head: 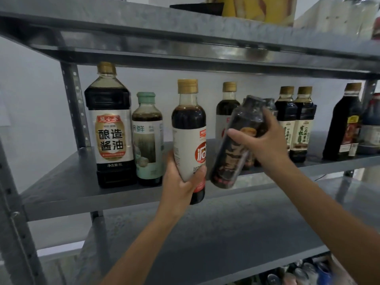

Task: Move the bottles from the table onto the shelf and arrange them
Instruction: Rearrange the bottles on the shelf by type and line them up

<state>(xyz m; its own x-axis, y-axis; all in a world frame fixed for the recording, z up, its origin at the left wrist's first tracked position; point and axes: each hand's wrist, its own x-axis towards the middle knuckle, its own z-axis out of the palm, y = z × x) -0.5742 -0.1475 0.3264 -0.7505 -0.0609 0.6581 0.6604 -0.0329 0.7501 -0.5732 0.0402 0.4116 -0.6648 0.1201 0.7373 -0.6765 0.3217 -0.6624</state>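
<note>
My left hand (181, 182) grips the lower part of a white-labelled dark sauce bottle with a gold cap (188, 124), held upright just over the front edge of the grey metal shelf (67, 188). In my right hand (261, 138) is a black-labelled dark bottle (232, 153), tilted with its top leaning right and its base above the shelf front. At the shelf's left stand a large 1 L soy sauce bottle (111, 128) and a green-capped bottle (148, 140). Behind my hands are another white-labelled bottle (226, 108) and two gold-capped dark bottles (296, 122).
A tall dark bottle (343, 124) and a blue-labelled one (372, 128) stand at the far right. The upper shelf (185, 42) hangs low above the bottle caps, carrying yellow and white packages. Perforated uprights (74, 105) frame the left. Cans (298, 272) sit below the lower shelf (205, 243).
</note>
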